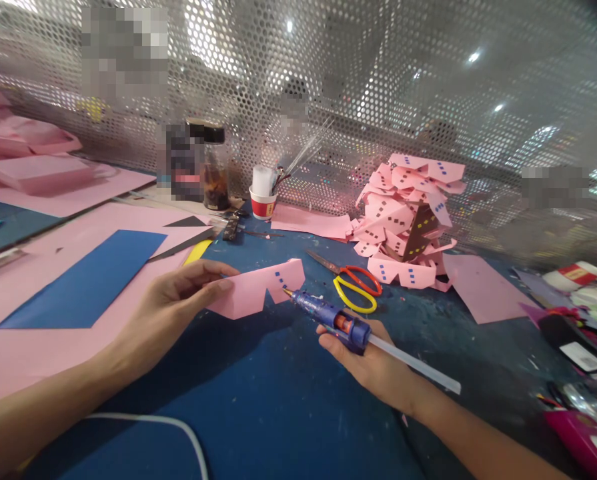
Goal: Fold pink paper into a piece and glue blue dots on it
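Between the thumb and fingers of my left hand (188, 293) is a pink paper piece (248, 290) with a V-shaped notch and small blue squares near its right end. My right hand (373, 363) grips a blue hot glue gun (328, 317), its tip at the paper beside the squares. A translucent glue stick (418, 363) sticks out of the gun's back. Just beyond the gun, scissors (351, 280) with red and yellow handles lie on the dark blue table (258, 393).
Behind the scissors stands a heap of pink cut papers (393, 217). A paper cup (263, 202) and a dark-lidded jar (215, 170) stand near the perforated metal screen (348, 87). Blue paper (88, 280) lies on pink sheets at left. A white cable (178, 425) curves across the front.
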